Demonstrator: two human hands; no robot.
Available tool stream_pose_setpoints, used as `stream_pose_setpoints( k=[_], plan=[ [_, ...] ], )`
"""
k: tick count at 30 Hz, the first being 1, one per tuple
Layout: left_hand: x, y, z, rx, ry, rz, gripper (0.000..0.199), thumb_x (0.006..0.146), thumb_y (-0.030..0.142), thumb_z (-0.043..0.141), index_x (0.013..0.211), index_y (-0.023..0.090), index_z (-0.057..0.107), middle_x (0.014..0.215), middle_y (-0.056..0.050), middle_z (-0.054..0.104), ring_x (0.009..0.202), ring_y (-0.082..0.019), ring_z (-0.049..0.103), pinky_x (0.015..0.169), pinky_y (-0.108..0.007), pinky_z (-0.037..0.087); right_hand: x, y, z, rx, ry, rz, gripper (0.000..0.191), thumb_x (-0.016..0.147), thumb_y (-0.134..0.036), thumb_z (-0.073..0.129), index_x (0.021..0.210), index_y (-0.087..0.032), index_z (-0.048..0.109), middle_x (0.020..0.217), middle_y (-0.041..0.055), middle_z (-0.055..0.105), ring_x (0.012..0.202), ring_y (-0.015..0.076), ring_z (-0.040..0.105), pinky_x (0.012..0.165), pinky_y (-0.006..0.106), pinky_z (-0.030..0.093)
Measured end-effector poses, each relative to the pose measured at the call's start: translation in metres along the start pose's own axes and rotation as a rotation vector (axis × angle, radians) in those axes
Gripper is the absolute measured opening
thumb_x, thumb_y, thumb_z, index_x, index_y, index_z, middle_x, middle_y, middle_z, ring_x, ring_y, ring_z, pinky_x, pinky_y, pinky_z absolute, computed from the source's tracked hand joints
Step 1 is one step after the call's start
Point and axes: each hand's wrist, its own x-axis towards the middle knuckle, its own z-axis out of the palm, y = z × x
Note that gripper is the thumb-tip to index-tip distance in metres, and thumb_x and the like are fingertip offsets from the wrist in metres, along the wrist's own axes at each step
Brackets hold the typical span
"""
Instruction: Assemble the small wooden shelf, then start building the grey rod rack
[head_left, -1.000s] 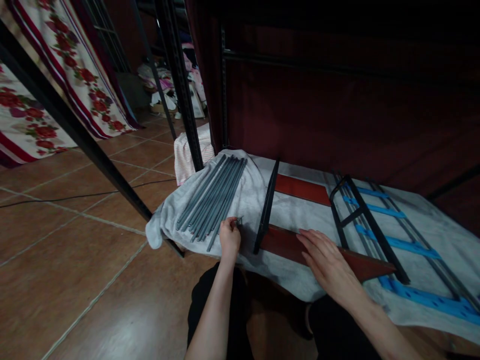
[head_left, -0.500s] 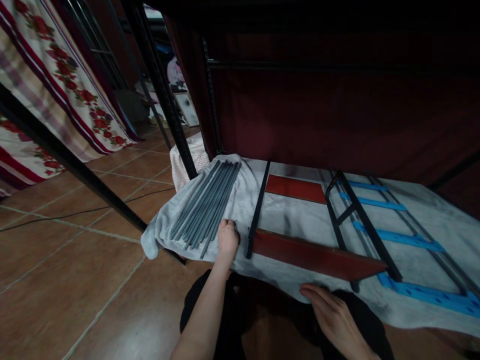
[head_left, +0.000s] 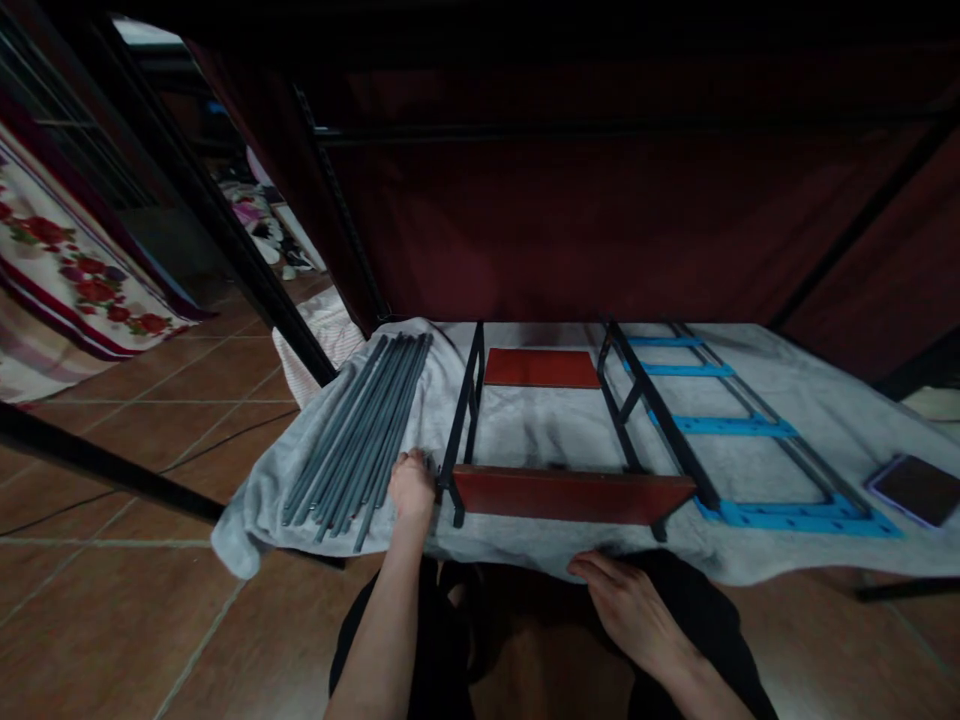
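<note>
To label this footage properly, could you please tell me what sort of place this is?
Probably a room in a home, judging by the flowered cloth, tiled floor and grey blanket.

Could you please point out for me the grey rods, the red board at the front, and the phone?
Grey rods (head_left: 355,440): head view, middle of the bundle.
Front red board (head_left: 559,496): head view, middle of its long face.
Phone (head_left: 913,490): head view, on its dark screen.

Two red boards (head_left: 574,497), four crossbars (head_left: 726,427)
</note>
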Motion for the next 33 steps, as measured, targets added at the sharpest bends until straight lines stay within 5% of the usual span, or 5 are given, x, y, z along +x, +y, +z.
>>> stream_pose_setpoints(
  k=[8,13,17,22,33],
  plan=[
    [0.0,-0.018,-0.014,-0.587,0.291,-0.264,0.01,0.077,0.02,0.053,0.085,0.016,0.057,0.07,0.0,0.056,0.064,-0.015,0.055,0.061,-0.027,0.045,-0.014,0.006,-0.01,0.02,0.078,0.041,0.048,0.083,-0.001,0.033,0.111,-0.023,0.066,0.11,0.0056,0.068,0.091,0.0165,0.067,0.086,0.031,0.053],
    [-0.056,-0.01,-0.042,-1.004,0.436,-0.221,0.025,0.069,0.032,0.065,0.087,0.017,0.057,0.076,0.002,0.057,0.06,-0.011,0.053,0.057,-0.024,0.046,-0.021,0.013,-0.02,0.167,0.148,0.094,0.045,0.088,-0.005,0.031,0.11,-0.024,0.066,0.108,0.0053,0.068,0.093,0.0163,0.066,0.087,0.031,0.052],
    [-0.132,0.027,-0.052,-0.986,0.222,-0.113,0.033,0.071,0.044,0.068,0.093,0.019,0.062,0.079,0.0,0.063,0.069,-0.014,0.059,0.066,-0.026,0.049,-0.024,0.013,-0.027,0.398,0.223,0.184,0.033,0.093,-0.02,0.037,0.108,-0.025,0.066,0.106,0.0052,0.068,0.096,0.0176,0.065,0.086,0.032,0.052],
    [-0.206,0.078,-0.024,-0.935,-0.15,0.05,0.03,0.076,0.048,0.066,0.088,0.02,0.066,0.078,-0.004,0.067,0.074,-0.02,0.064,0.07,-0.03,0.051,-0.028,-0.003,-0.021,0.825,0.293,0.305,0.039,0.093,-0.046,0.042,0.112,-0.023,0.067,0.1,0.0077,0.069,0.09,0.0205,0.066,0.078,0.034,0.055],
    [-0.251,0.144,0.005,-0.853,-0.407,0.278,0.018,0.089,0.036,0.052,0.093,0.024,0.065,0.091,-0.005,0.069,0.083,-0.02,0.066,0.077,-0.032,0.053,-0.038,-0.024,-0.018,1.02,0.456,0.363,0.036,0.09,-0.051,0.049,0.099,-0.024,0.071,0.1,0.006,0.069,0.1,0.0216,0.063,0.092,0.035,0.05]
  ],
)
